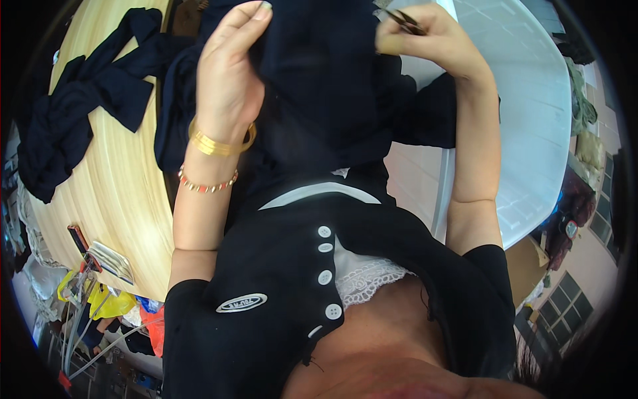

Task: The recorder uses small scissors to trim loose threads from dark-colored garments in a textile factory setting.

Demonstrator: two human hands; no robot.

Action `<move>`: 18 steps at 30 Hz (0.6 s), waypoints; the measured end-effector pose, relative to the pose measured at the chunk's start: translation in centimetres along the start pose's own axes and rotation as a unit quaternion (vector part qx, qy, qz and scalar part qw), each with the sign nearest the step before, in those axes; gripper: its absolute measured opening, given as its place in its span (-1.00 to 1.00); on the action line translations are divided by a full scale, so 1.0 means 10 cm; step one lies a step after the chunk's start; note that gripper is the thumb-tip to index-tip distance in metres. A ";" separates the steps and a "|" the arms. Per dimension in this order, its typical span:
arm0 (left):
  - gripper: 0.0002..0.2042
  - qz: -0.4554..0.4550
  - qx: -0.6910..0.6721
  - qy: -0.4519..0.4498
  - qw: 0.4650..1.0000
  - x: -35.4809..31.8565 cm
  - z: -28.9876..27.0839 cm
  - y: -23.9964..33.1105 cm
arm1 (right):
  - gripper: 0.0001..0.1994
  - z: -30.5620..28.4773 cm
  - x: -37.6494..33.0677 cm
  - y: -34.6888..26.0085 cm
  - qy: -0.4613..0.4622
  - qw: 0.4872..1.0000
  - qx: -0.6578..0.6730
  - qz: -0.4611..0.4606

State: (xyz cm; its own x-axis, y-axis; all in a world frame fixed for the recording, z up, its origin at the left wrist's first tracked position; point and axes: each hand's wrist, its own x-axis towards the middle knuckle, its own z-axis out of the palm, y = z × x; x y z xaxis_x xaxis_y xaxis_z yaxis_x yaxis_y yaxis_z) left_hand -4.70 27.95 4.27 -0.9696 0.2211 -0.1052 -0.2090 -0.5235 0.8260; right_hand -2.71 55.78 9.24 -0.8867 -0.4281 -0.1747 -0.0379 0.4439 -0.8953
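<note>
My left hand [229, 73], with a gold bangle and a bead bracelet on the wrist, grips a fold of a dark navy garment [325, 93] that hangs in front of me. My right hand [428, 40] is raised beside it at the cloth's upper edge and pinches a small pair of dark thread snips [404, 21], blades pointing toward the fabric. The garment covers the space between both hands and hides what lies behind it.
A round light wooden table [119, 179] on the left carries another crumpled dark garment [73, 113], a silver packet [109, 261] and a red and black tool [78, 239]. A white table [528, 120] lies on the right. Yellow bags [109, 302] sit below the wooden table.
</note>
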 end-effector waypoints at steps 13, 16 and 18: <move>-0.88 0.021 0.030 -0.038 0.999 -0.23 0.20 0.28 | -0.74 0.44 -0.05 -0.66 0.257 0.938 -0.170 -0.158; -0.89 0.018 0.021 -0.047 0.999 -0.23 0.23 0.28 | -0.65 0.49 0.06 -0.77 0.203 0.909 -0.252 -0.262; -0.89 0.014 0.007 -0.053 0.998 -0.23 0.26 0.28 | -0.60 0.51 0.07 -0.74 0.209 0.908 -0.231 -0.280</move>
State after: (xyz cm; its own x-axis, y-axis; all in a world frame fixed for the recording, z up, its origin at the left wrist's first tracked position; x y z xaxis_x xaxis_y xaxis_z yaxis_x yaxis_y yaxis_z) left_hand -2.67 28.15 8.28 -0.9562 0.2919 -0.0237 -0.1791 -0.5187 0.8360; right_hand -0.69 48.16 13.66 -0.7622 -0.3958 0.5122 -0.6408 0.5732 -0.5107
